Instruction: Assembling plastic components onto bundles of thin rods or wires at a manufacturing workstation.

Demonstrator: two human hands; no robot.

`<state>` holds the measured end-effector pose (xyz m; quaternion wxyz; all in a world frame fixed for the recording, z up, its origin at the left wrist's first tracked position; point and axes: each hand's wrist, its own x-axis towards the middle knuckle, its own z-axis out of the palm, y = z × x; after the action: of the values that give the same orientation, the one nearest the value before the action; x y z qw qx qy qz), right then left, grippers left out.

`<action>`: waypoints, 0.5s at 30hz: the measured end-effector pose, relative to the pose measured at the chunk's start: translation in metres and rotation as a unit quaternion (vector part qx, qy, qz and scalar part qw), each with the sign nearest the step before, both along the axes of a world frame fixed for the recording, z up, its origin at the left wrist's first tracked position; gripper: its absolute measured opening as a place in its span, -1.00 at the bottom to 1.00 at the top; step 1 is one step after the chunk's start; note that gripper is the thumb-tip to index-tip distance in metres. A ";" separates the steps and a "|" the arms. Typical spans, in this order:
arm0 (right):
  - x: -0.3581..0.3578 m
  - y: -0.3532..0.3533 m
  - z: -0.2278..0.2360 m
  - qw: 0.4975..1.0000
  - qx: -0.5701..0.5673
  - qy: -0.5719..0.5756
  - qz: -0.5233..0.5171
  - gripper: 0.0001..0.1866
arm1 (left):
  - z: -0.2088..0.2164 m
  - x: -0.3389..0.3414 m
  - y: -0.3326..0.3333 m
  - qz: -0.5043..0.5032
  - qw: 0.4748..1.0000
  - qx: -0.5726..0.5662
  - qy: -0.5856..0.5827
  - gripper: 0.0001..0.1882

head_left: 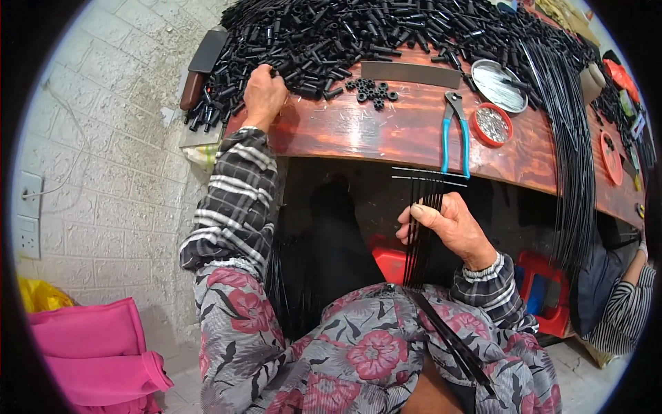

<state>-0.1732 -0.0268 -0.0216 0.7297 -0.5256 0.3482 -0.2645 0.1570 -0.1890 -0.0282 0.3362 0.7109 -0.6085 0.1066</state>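
Out at eight o'clock, a pink cloth (89, 338) fills the corner. Up towards eleven, a broad blade with a brown handle (195, 90) lies beside the heap. And there's the left hand (265, 96) at eleven, fingers curled in at the near edge of the heap of black tubular pieces (310, 48); whether it grips one, I can't tell! The heap sprawls across twelve o'clock on the reddish counter (331, 131), a cluster of small black rings (372, 93) just below it. Over to three, the right hand (448, 221) pinches a fan of thin black rods (415, 255), thumb across them, upright in front of the counter's edge. Blue-handled pliers (455, 131) at one, a round red dish (492, 125) at two, and long black rods (572, 172) draping over the edge near three!
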 end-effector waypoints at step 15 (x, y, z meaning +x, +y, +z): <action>0.006 -0.001 0.003 0.999 0.002 -0.030 -0.018 -0.71 | 0.004 -0.065 0.017 -0.103 0.983 0.101 -0.112 -0.68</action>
<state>-0.1675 -0.0277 -0.0184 0.7360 -0.5096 0.3363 -0.2925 0.0916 -0.1719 -0.0246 0.2017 0.6582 -0.7198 0.0889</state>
